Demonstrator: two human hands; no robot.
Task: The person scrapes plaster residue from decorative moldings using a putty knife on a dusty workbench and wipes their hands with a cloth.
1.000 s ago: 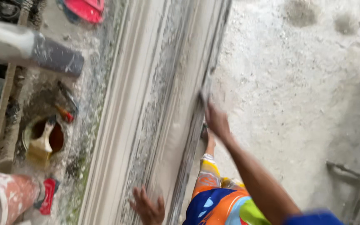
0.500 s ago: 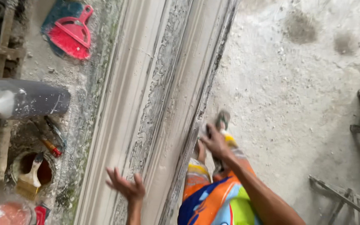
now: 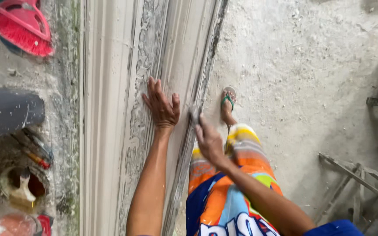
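Moulding (image 3: 154,65), long, white and ribbed, lies lengthwise across the desk (image 3: 64,131), running from the top of the view to the bottom. Its surface carries ridges, grooves and flaky plaster residue. The left hand (image 3: 162,107) rests flat on the moulding, palm down, fingers spread and extended, holding nothing. The right hand (image 3: 208,140) is at the moulding's right edge, just beside the left hand, with fingers closed on a small grey pad (image 3: 195,112) pressed against that edge. What kind of pad it is cannot be told.

Right of the moulding, the person's leg in multicoloured shorts (image 3: 228,192) stands on a dusty concrete floor (image 3: 302,78), with the foot in a green-strapped sandal (image 3: 228,99) close to the moulding's edge. A metal frame (image 3: 351,183) lies on the floor at lower right, well apart from the hands.

Left of the moulding, on the plaster-stained desk, a red brush (image 3: 20,30) lies at the top corner. Below it sits a dark grey pipe (image 3: 7,113), then a cluster of small tools (image 3: 33,150), then a round container (image 3: 20,188) coated in plaster.
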